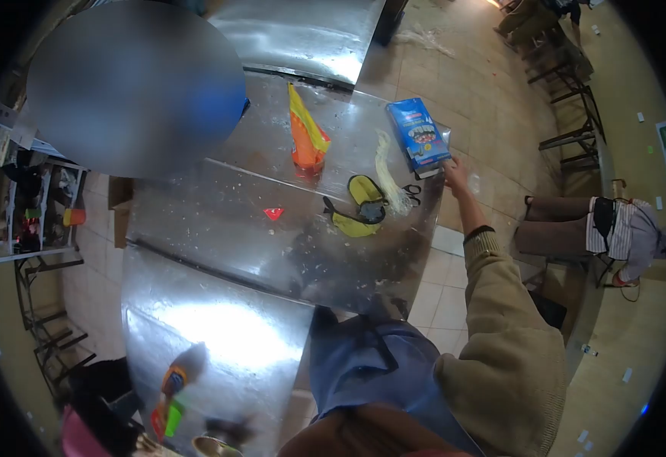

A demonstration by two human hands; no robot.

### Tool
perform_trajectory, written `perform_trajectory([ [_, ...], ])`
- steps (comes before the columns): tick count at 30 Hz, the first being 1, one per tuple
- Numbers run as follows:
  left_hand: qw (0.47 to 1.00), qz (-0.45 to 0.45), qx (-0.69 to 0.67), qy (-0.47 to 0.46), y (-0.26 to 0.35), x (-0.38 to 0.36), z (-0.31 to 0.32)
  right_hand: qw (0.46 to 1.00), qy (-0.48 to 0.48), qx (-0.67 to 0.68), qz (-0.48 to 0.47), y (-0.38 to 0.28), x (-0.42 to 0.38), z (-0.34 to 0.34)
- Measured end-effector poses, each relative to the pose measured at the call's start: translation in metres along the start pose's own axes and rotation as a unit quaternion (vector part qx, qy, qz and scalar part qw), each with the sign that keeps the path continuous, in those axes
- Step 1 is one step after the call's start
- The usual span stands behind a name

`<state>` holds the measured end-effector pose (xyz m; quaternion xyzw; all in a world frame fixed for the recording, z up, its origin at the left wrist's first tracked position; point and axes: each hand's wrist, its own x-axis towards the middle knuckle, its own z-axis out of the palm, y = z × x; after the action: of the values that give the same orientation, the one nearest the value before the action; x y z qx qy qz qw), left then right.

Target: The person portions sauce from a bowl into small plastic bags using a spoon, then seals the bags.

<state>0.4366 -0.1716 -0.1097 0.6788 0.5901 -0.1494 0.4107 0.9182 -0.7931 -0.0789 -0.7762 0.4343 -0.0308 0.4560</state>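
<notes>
My right hand (455,175) reaches to the table's right side, its fingers closed on the lower corner of a blue printed box (416,131). Part of the grip is hidden by the box and the distance. Beside the box lies a bundle of pale strands (388,171), with black-handled scissors (411,196) at its lower end. Left of these sits an open yellow-green pouch (365,190) with dark trim. My left hand is not in view.
An orange and yellow packet (302,126) stands in a reddish cup on the metal table (218,202). A small red piece (273,214) lies nearer. Another person's hand (171,385) is at the lower-left table. Stools (576,126) line the right wall, where a person sits.
</notes>
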Motion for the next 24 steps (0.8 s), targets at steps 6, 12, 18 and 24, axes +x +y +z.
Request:
perform_trajectory([
  [6, 0.996, -0.067, 0.010, -0.059, -0.072, -0.106, 0.027, 0.999, -0.026, 0.022, 0.012, 0.012, 0.021, 0.003],
  [12, 0.995, -0.067, -0.016, -0.070, -0.118, -0.179, 0.034, 0.928, -0.140, 0.337, 0.081, 0.026, 0.057, -0.005],
  [18, 0.992, -0.016, -0.110, -0.051, -0.075, -0.196, 0.019, 0.840, -0.290, 0.458, -0.034, 0.006, 0.124, -0.046],
  [24, 0.967, 0.214, -0.130, 0.045, 0.011, -0.198, -0.008, 0.836, -0.355, 0.254, -0.332, -0.142, -0.016, -0.022],
])
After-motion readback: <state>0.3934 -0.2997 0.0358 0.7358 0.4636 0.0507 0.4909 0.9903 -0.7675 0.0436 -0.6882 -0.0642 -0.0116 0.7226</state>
